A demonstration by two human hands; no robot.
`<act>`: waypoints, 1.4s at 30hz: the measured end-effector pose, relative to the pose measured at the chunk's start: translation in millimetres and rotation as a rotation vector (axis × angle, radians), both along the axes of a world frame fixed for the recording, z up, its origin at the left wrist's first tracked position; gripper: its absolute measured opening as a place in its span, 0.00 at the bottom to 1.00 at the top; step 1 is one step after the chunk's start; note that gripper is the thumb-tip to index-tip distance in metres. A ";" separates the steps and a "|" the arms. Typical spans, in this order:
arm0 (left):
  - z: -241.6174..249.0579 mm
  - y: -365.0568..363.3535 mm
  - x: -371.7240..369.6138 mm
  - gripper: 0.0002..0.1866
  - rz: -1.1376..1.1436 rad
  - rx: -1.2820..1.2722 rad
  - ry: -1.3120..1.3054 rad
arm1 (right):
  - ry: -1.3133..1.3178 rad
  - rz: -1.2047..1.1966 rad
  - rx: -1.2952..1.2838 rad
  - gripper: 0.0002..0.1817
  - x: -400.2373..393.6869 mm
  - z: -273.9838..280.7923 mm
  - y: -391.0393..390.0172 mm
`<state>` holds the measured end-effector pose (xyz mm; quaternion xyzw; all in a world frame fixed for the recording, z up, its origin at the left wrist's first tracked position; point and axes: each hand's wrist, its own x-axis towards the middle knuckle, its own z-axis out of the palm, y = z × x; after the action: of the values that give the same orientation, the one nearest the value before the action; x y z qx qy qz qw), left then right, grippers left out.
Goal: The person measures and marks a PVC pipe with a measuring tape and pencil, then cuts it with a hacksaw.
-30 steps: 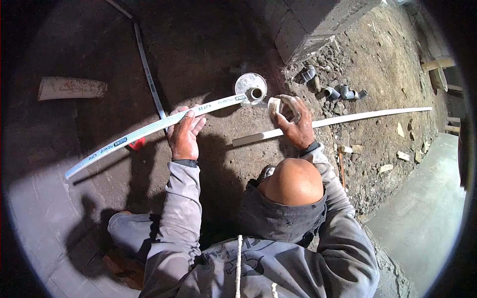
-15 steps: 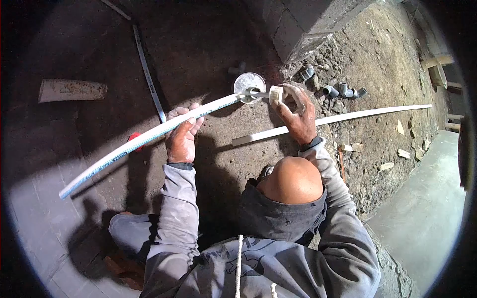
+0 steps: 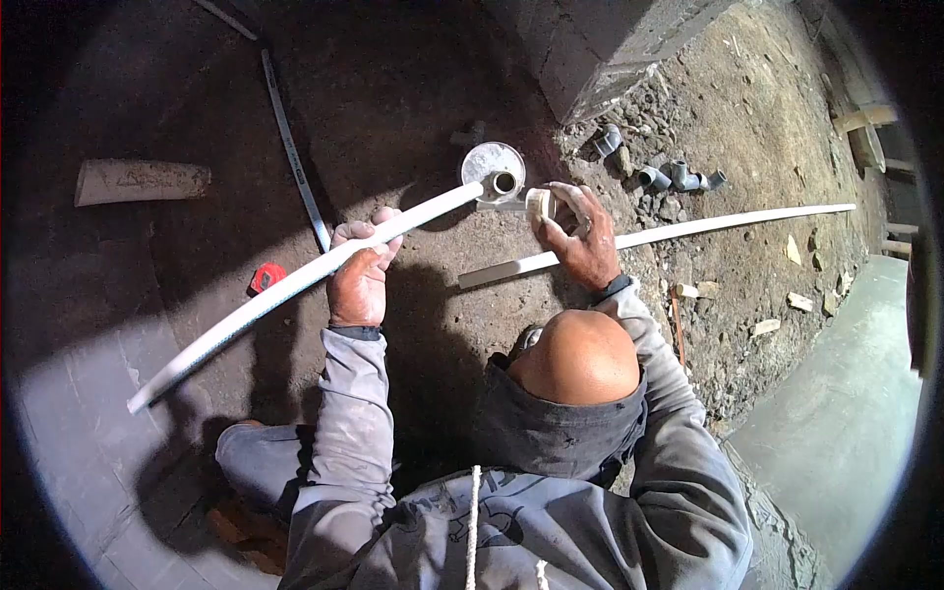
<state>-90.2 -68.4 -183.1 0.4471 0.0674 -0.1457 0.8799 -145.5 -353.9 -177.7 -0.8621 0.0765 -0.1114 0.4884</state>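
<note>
My left hand (image 3: 362, 275) is closed around a long white plastic pipe (image 3: 433, 209), which slants from lower left to upper right. The pipe's upper end is beside a whitish round container (image 3: 489, 157), where an open round neck (image 3: 504, 183) shows. To the right of that neck, my right hand (image 3: 587, 236) grips a pale screw cap (image 3: 537, 205) between thumb and fingers. Whether the cap's thin stem still sticks out cannot be made out. A second white pipe (image 3: 728, 222) lies on the ground, passing behind my right hand.
A red tape measure (image 3: 266, 278) lies left of my left hand. Farther left are a thin pipe (image 3: 291, 147) and a wide, dirty pipe piece (image 3: 143, 182). Grey pipe fittings (image 3: 678, 177) lie among rubble near a concrete block corner (image 3: 580, 88). My bare knee (image 3: 575, 359) is between my arms.
My right hand has drawn the cap slightly left and down, and its stem no longer shows at the pipe end. The held pipe has turned about its length, hiding most of its blue print.
</note>
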 end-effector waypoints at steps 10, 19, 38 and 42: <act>12.6 -4.2 -4.8 0.12 -0.113 -0.003 -0.116 | -0.114 -0.047 -0.014 0.23 21.0 9.2 -5.1; 9.1 -2.4 -5.8 0.13 -0.194 0.024 -0.181 | -0.093 0.013 -0.025 0.23 14.1 15.0 -1.5; 24.5 7.3 -5.0 0.13 0.003 0.211 -0.030 | -0.069 -0.104 0.221 0.21 21.3 21.1 -4.0; 25.7 7.2 -5.0 0.15 0.061 0.266 0.032 | -0.081 -0.120 0.119 0.22 20.0 16.1 -7.1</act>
<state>-95.1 -61.2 -157.4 0.5552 0.1140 -0.1157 0.8157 -125.5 -361.0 -161.7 -0.8203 0.1145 -0.1707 0.5337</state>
